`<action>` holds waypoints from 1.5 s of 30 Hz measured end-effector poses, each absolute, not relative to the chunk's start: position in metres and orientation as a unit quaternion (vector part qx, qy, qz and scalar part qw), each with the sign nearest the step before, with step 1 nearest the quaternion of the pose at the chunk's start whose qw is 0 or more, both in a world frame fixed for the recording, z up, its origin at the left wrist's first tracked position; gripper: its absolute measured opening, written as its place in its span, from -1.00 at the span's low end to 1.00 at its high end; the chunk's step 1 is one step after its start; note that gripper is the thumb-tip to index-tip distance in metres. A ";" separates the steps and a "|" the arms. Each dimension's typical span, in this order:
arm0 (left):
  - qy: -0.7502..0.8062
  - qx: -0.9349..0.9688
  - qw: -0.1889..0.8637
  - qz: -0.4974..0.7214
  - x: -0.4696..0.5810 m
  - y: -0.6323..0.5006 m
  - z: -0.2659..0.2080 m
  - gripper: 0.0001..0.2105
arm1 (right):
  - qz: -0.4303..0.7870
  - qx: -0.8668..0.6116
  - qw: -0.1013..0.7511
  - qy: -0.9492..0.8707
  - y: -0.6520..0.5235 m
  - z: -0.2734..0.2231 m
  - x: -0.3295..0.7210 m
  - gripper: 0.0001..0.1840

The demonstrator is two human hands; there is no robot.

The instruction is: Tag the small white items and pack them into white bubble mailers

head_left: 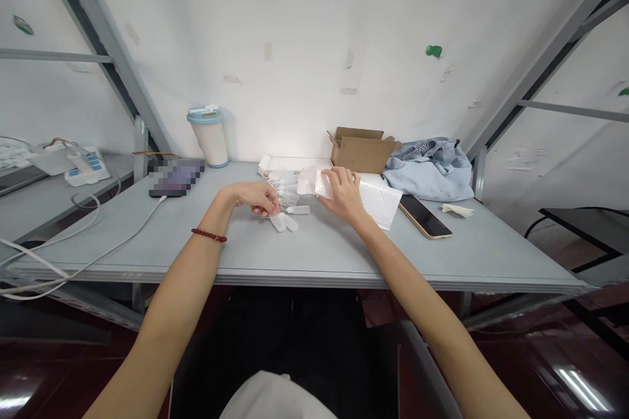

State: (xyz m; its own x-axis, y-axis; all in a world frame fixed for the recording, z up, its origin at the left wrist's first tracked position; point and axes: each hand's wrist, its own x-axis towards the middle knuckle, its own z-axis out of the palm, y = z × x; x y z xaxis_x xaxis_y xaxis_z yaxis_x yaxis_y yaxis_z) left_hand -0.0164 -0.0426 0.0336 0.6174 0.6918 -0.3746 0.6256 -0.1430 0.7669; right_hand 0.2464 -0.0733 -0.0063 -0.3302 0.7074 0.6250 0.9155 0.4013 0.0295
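My left hand [261,198] is closed in a pinch on small white tag-like pieces [278,222], which fan out from its fingertips just over the table. One more white piece [298,210] lies flat to the right of them. Behind these is a heap of similar thin white pieces [284,184], some with what look like strings. A white padded mailer bag [381,201] stretches rightward along the tabletop, and my right hand [341,193] grips it near its left end, fingers over the top. That end sits beside the heap; whether anything is inside is hidden.
An open cardboard box [362,154] and folded blue cloth [428,170] stand against the wall. A phone [425,216] and crumpled tissue [458,210] lie at right. At left are a lidded cup [210,137], a charging device [177,178] and white cables [113,250].
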 end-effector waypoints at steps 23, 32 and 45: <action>0.472 0.574 0.522 0.419 0.011 -0.042 0.033 -0.72 | -0.185 -0.501 0.258 -0.805 -0.071 -0.013 0.242 -0.52; 0.448 0.589 0.571 0.355 0.050 -0.067 0.033 -0.71 | -0.200 -0.489 0.268 -0.806 -0.071 -0.016 0.239 -0.52; 0.579 0.699 0.386 0.165 -0.003 -0.045 0.034 -0.70 | -0.202 -0.506 0.300 -0.783 -0.065 -0.019 0.246 -0.51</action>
State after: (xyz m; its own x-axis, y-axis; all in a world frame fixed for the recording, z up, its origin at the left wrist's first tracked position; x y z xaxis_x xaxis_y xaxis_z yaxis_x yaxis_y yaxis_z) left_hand -0.0026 -0.0452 0.0336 0.2742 0.9369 -0.2167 0.6830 -0.0311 0.7297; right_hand 0.2456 -0.0649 -0.0185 -0.3079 0.6710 0.6745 0.9136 0.4063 0.0129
